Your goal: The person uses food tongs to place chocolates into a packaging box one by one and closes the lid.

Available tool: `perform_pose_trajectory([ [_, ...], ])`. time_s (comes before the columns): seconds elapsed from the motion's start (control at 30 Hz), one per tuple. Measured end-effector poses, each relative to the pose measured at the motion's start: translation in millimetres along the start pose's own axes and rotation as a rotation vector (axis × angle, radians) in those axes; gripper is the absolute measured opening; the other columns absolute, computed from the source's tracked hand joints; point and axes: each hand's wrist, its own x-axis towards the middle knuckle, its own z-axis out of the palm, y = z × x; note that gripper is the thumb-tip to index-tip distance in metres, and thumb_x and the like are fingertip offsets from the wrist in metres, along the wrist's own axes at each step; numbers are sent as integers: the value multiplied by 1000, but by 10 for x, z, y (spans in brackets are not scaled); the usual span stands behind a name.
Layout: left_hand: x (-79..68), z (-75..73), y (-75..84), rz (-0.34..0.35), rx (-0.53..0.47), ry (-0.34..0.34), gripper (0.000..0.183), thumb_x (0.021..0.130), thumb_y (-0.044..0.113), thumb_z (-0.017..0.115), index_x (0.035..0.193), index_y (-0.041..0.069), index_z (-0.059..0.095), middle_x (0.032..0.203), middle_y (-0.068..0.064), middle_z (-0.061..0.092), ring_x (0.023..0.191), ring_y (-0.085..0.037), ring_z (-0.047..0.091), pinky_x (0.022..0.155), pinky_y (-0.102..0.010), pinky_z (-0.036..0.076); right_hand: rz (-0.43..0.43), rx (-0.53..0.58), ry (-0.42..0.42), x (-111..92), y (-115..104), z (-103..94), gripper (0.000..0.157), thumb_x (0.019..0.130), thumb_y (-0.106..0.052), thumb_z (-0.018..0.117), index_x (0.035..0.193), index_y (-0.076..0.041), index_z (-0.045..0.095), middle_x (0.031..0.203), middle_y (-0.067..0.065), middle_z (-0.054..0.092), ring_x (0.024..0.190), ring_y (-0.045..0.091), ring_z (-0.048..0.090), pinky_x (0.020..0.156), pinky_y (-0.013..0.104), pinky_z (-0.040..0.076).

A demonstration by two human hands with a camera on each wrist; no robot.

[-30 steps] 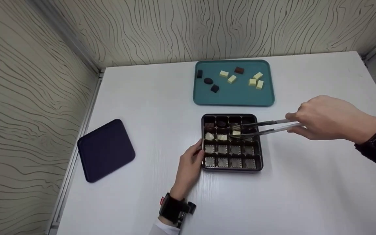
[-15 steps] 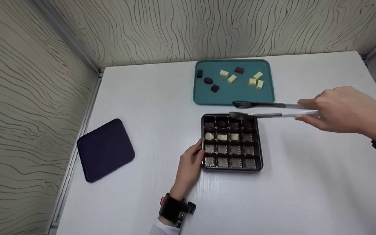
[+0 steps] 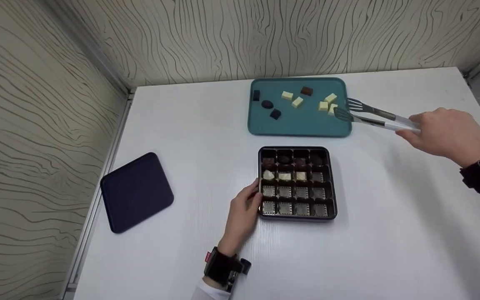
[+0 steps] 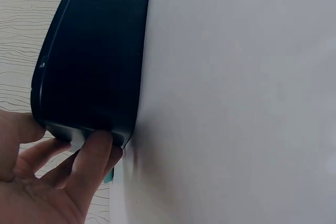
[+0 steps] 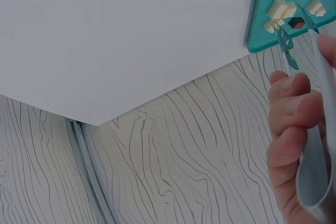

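My right hand (image 3: 448,131) grips a pair of tongs (image 3: 386,123) by the pale handle. Their slotted tips are parted at the right end of the teal tray (image 3: 298,127), one overlapping a white chocolate (image 3: 333,110) in the head view. With fingertips against its left side, my left hand (image 3: 242,212) touches the dark divided chocolate box (image 3: 333,196). Dark chocolates (image 3: 284,159) fill its far row; three white ones (image 3: 284,176) sit in the row below. In the left wrist view, the left fingers (image 4: 94,161) press the box wall (image 4: 94,61).
Several white chocolates (image 3: 287,95), a brown one (image 3: 306,91) and three dark ones (image 3: 267,104) lie about the tray. A dark square lid (image 3: 138,193) lies at the left of the white table (image 3: 198,137). Patterned panels (image 3: 240,37) stand behind and at the sides.
The tongs have released a white chocolate in the box's second row. My right hand has carried them up and right to the tray's right end. The left hand has stayed put.
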Motion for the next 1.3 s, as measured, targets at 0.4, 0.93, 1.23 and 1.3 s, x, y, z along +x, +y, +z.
perform_pose_trajectory([
  [0.4, -4, -4, -15, -5, -8, 5, 46, 109, 21, 56, 153, 7, 53, 146, -16, 66, 139, -33, 61, 125, -50, 44, 44, 86, -82, 246, -163, 53, 47, 100, -42, 62, 110, 2, 74, 63, 6, 55, 61, 24, 51, 47, 32, 36],
  [0.93, 4, 4, -1, -16, 3, -2, 47, 109, 22, 56, 154, 8, 53, 149, -16, 64, 138, -32, 62, 124, -51, 45, 80, 98, -87, 391, -244, 48, 49, 100, -43, 58, 101, 4, 75, 62, 7, 55, 59, 26, 51, 45, 34, 37],
  [1.23, 12, 0, 19, -47, -12, -6, 48, 108, 22, 57, 154, 10, 52, 150, -14, 64, 141, -30, 60, 126, -48, 43, -8, 58, -98, 423, -268, 107, 46, 98, -37, 63, 108, 6, 75, 64, 8, 60, 60, 24, 52, 46, 33, 41],
  [1.3, 14, -2, 18, -48, -8, -5, 48, 108, 22, 57, 154, 10, 52, 150, -14, 63, 142, -30, 60, 127, -48, 43, -42, 44, -99, 425, -283, 115, 45, 98, -36, 65, 113, 5, 75, 67, 10, 65, 61, 24, 54, 47, 35, 44],
])
